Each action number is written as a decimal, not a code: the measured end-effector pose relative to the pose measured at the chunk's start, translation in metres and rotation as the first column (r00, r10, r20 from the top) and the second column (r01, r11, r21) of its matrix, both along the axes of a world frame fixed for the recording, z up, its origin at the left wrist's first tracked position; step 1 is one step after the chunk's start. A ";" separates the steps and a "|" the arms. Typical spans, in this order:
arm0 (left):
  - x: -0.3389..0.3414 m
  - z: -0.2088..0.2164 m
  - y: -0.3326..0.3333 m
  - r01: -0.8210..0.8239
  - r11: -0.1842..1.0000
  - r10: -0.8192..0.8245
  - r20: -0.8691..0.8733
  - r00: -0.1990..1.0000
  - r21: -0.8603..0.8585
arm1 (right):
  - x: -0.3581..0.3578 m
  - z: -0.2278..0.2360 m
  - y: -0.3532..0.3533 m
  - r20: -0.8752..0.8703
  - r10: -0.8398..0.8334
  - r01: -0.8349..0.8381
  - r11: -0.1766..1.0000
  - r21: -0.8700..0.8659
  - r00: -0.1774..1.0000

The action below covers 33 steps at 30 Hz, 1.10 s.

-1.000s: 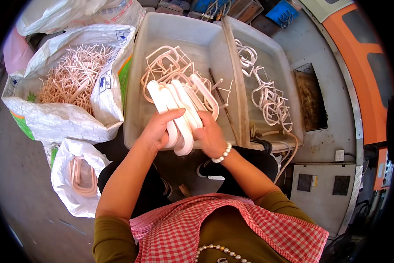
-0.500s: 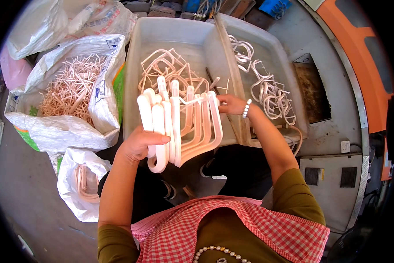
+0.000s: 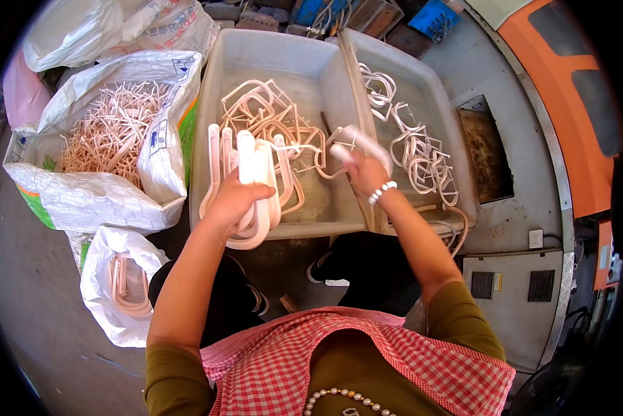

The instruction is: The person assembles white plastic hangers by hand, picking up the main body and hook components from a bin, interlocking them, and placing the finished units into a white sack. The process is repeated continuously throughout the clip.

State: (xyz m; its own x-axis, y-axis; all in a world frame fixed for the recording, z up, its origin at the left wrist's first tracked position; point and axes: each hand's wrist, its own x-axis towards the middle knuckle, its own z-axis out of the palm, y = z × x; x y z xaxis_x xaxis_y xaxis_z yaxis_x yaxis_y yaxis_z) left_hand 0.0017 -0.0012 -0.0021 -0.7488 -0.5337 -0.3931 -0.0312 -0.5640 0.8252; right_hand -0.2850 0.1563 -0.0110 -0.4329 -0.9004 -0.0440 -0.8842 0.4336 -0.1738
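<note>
My left hand [image 3: 234,200] grips a bundle of pale pink plastic hanger-shaped pieces [image 3: 245,166], held upright over the near edge of the left grey tub [image 3: 214,104]. My right hand [image 3: 364,168] holds a single pale piece [image 3: 358,141] above the rim between the two tubs; a beaded bracelet sits on that wrist. More loose pink pieces [image 3: 270,118] lie tangled inside the left tub. The right grey tub [image 3: 443,118] holds several whitish pieces [image 3: 422,159].
A white woven sack [image 3: 110,187] at the left is full of thin pink plastic offcuts [image 3: 107,132]. A small white bag [image 3: 120,277] with a few pink pieces lies by my left knee. More bags lie at the upper left. Orange machinery [image 3: 575,104] stands at the right.
My right hand let go of the bundle, moved right to the rim between the tubs and took a single piece. My left hand keeps the bundle, now more upright.
</note>
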 end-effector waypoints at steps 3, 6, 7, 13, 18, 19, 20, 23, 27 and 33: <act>-0.005 0.004 0.007 0.051 0.995 -0.048 -0.030 0.998 0.083 | -0.024 -0.021 -0.012 0.074 -0.396 0.402 0.886 -0.231 0.915; 0.005 0.003 0.004 -0.041 0.985 0.058 -0.101 0.993 0.167 | 0.025 0.025 -0.031 0.802 -0.269 0.601 0.787 -0.136 0.534; 0.004 0.001 0.005 -0.054 0.975 0.083 -0.131 0.988 0.214 | 0.047 0.035 -0.030 0.871 -0.193 0.562 0.820 -0.109 0.451; 0.001 0.009 0.013 0.103 0.954 -0.018 -0.286 0.958 0.282 | 0.143 0.022 -0.044 0.975 0.151 0.474 0.855 -0.212 0.163; 0.004 0.005 0.016 0.111 0.933 0.005 -0.321 0.947 0.341 | 0.168 0.020 -0.057 0.981 0.185 0.567 0.815 -0.118 -0.061; 0.004 0.005 0.016 0.110 0.929 0.016 -0.334 0.942 0.353 | 0.167 0.019 -0.059 0.974 0.207 0.569 0.813 -0.120 -0.092; 0.004 0.007 0.018 0.101 0.933 0.018 -0.326 0.945 0.345 | 0.164 0.014 -0.061 0.975 0.218 0.538 0.828 -0.157 -0.051; 0.005 0.010 0.019 0.102 0.953 -0.002 -0.330 0.944 0.287 | 0.163 0.037 -0.071 0.852 0.237 0.552 0.831 0.072 -0.467; 0.001 -0.002 0.023 0.100 0.995 -0.091 -0.319 0.943 0.013 | 0.116 0.037 -0.084 0.810 0.214 0.542 0.827 0.147 -0.546; -0.005 -0.013 0.026 0.079 0.942 -0.082 0.003 0.997 -0.326 | 0.146 0.059 -0.088 0.852 0.341 0.594 0.613 -0.522 0.397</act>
